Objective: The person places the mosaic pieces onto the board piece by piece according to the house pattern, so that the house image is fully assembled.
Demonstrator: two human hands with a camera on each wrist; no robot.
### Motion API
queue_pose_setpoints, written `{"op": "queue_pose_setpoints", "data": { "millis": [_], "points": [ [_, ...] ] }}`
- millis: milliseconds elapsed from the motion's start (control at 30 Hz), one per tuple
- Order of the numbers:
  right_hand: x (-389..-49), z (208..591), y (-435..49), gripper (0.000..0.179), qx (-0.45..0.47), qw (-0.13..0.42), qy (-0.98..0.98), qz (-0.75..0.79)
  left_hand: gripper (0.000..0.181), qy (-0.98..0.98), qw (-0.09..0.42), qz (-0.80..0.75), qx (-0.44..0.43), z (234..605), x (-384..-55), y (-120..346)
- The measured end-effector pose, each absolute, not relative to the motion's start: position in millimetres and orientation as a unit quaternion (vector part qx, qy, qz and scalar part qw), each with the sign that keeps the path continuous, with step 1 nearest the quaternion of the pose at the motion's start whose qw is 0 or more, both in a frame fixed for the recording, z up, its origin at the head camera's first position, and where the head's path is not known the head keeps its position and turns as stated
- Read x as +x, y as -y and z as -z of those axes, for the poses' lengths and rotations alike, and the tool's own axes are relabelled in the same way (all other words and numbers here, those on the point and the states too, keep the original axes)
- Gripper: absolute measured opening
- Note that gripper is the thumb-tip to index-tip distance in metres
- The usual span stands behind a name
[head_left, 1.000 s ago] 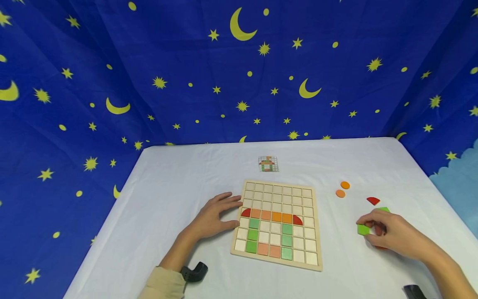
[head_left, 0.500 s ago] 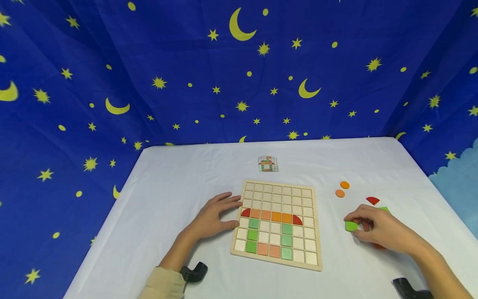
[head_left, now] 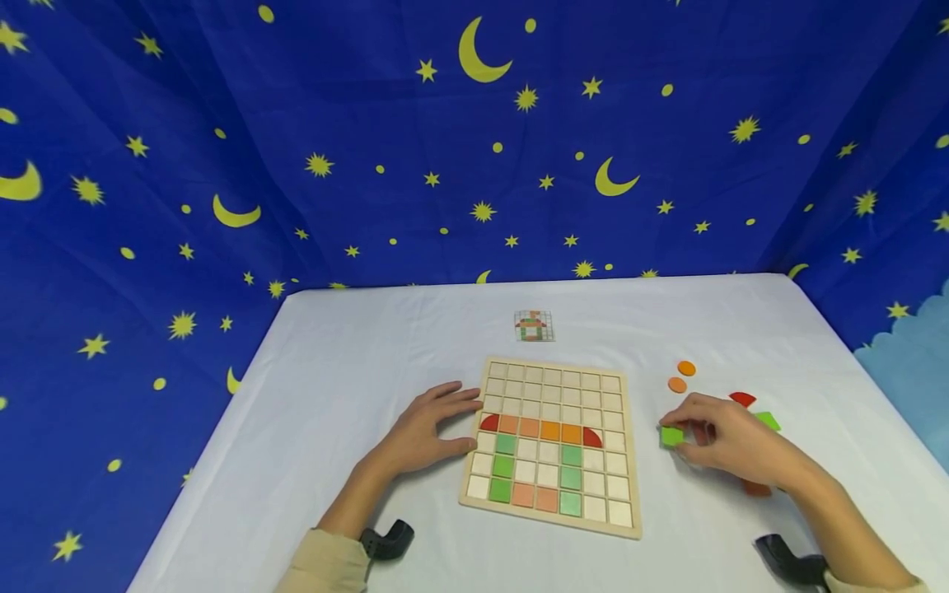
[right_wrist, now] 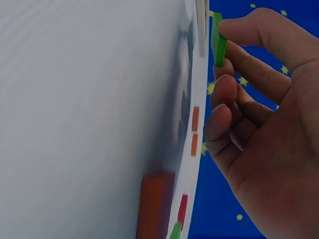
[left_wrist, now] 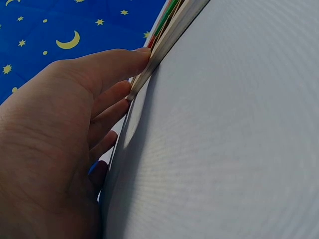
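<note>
My right hand pinches a bright green square tile between thumb and fingers. In the right wrist view the tile is seen edge-on, raised above the white cloth. To its left lies a wooden grid board. Red rounded corner pieces end a row of salmon and orange squares across it; green squares form two columns below, with salmon squares between them at the bottom. Fingers spread, my left hand touches the board's left edge with thumb and fingertips.
Beyond the board lies a small pattern card. On the right are an orange disc, a salmon disc, a red quarter-round piece, a green piece and a reddish-orange piece. A starry blue curtain surrounds the table.
My right hand has moved left with the green tile, away from the loose pieces and closer to the board. My left hand has stayed at the board's edge.
</note>
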State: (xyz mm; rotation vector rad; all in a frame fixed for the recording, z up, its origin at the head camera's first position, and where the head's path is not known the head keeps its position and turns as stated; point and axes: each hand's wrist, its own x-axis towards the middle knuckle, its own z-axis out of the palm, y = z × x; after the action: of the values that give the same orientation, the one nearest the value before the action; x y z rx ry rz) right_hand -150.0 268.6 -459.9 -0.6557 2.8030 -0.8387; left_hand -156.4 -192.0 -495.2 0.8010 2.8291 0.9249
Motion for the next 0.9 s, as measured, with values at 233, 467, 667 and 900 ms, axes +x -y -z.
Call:
{"op": "queue_pose_setpoints", "data": {
  "millis": [233, 467, 667, 900],
  "points": [
    [-159, 456, -255, 0.033, -0.249, 0.078, -0.918, 0.300, 0.058, -0.915, 0.025, -0.306, 0.263, 498, -156, 190],
    [-168, 450, -237, 0.032, -0.264, 0.072, -0.917, 0.290, 0.059, -0.915, 0.025, -0.305, 0.261, 498, -158, 190],
    [-174, 449, -223, 0.032, -0.275, 0.069, -0.911, 0.299, 0.059, -0.916, 0.022, -0.305, 0.260, 499, -158, 193],
    [-182, 448, -210, 0.033, -0.297, 0.062, -0.905, 0.297, 0.058, -0.915, 0.023, -0.308, 0.261, 498, -157, 192]
  ]
}}
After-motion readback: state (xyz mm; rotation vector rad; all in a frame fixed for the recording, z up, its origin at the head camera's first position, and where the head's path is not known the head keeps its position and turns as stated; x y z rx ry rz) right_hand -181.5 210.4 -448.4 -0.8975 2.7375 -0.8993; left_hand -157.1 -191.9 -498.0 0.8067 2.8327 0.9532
